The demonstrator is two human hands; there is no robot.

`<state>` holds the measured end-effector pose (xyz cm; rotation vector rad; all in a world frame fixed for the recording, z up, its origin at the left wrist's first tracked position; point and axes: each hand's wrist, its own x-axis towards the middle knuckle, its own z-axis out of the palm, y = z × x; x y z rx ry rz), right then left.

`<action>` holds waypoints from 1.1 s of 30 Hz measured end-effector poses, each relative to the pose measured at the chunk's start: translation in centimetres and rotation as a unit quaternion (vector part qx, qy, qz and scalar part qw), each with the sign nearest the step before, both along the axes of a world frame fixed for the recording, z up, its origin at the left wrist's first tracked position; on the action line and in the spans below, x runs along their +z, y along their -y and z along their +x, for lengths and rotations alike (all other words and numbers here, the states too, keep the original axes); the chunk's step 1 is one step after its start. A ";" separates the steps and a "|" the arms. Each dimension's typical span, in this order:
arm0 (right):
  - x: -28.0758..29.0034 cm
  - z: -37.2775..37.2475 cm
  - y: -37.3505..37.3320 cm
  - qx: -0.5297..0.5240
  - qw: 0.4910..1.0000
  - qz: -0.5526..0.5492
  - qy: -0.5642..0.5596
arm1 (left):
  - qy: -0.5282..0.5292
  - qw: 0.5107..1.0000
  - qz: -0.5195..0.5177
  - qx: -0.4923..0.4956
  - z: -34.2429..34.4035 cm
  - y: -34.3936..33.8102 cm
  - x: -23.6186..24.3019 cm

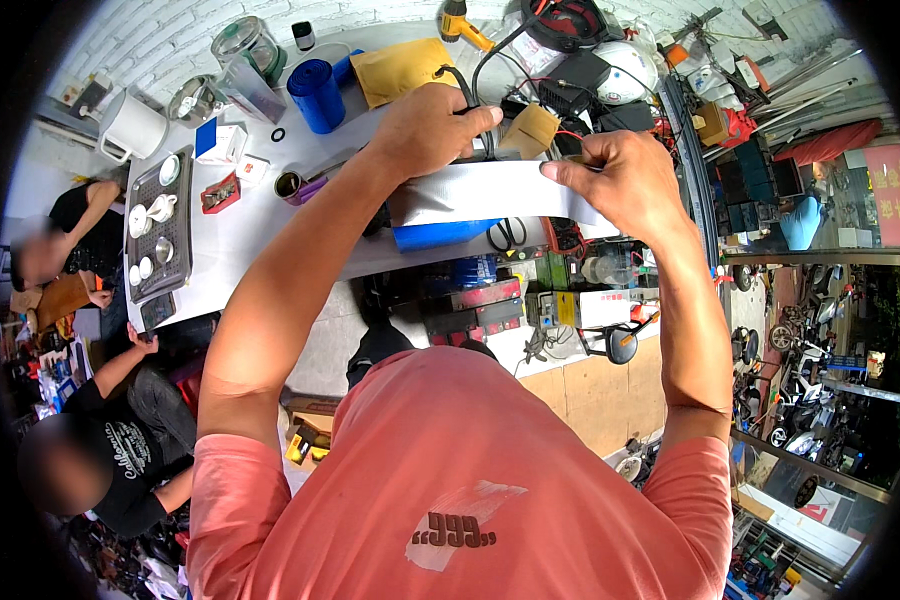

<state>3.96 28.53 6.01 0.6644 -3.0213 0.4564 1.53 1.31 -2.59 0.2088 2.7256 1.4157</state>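
Observation:
A wide silvery-white strip (pixel 485 190) stretches below and between my two hands, over the near side of the table. My right hand (pixel 625 185) pinches its right end, with the thumb on top. My left hand (pixel 430 135) is closed near the strip's upper left edge, its fingers around a black cable (pixel 483 75) that rises above it. Part of that grip is hidden behind the hand. Under the strip shows a blue block-like piece (pixel 448 236). Black scissor handles (pixel 510 235) lie just right of it. Behind the strip stands a small brown cardboard piece (pixel 530 130).
Across the table lie a blue roll (pixel 316 96), a yellow envelope (pixel 402 72), a yellow drill (pixel 462 24) and a tea tray (pixel 158 230). A white helmet (pixel 625 70) sits at the back right. Batteries (pixel 475 310) stand below the edge. Two people are at left.

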 end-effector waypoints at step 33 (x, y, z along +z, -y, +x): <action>-0.6 -2.8 0.4 -0.051 0.992 0.038 0.106 | -0.008 1.000 -0.013 0.004 0.4 0.3 0.8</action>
